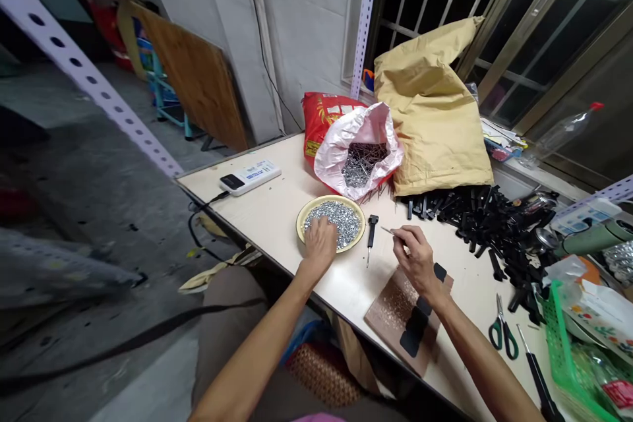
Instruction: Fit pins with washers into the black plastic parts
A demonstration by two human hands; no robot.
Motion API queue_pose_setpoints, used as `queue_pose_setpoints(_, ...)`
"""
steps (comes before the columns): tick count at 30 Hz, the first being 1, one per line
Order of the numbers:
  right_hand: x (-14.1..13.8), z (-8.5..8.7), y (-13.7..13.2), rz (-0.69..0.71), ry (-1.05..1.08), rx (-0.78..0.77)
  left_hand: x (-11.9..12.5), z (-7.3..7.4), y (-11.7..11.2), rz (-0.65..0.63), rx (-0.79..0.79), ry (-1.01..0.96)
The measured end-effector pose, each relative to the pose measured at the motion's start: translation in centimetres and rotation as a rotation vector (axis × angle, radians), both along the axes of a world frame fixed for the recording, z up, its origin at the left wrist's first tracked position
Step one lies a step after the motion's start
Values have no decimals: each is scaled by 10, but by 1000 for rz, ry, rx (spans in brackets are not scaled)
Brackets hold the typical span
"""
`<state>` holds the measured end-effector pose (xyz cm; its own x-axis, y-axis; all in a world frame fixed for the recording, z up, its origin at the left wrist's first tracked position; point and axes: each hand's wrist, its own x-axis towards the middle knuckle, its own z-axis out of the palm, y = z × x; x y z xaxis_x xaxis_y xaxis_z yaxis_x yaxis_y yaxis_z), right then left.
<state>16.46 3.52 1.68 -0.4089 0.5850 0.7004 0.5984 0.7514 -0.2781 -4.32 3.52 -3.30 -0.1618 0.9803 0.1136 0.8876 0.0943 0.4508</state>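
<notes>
My left hand (321, 241) reaches into a round yellow bowl (301, 212) of small shiny metal pieces (346, 221). Its fingers bend down together among them; what they grip, if anything, is hidden. Between thumb and fingers of my right hand (414, 256) is a thin metal rod (388, 231), its end pointing toward the bowl. Between the two hands, a black plastic part with a thin metal rod (372, 234) lies on the table. Below my right hand is a brown board (395, 303) with black rounded pads (415, 330) on it.
A red sack (324, 122) holding metal rods stands behind the bowl, beside a large brown paper sack (435, 119). Black parts (479, 217) pile up at right. Scissors (503, 333), a black-handled screwdriver (539, 376) and a green basket (556, 330) lie nearer. A white power bank (251, 178) sits left.
</notes>
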Motion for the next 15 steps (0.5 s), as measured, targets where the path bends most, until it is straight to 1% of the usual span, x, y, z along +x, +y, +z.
queue_pose_setpoints(2,-9,4,-9,-2,41,-40,2,3,3,-13,-64,55)
queue_pose_setpoints(5,-16,6,-19,-11,96,-137,5,8,3,-10,-98,63)
queue_pose_setpoints(8,-17,4,-26,-59,132,-249,4,8,4,4,-108,40)
queue_pose_setpoints(10,-17,2,-29,-87,161,-303,1,5,6,34,-73,-8)
queue_pose_setpoints(12,-18,-2,-31,-111,185,-335,-2,1,8,82,32,-136)
queue_pose_setpoints(14,-21,-5,-34,-128,188,-349,-3,-2,8,130,156,-373)
queue_pose_setpoints(15,-22,-6,-35,-132,179,-351,-3,-4,8,139,185,-512)
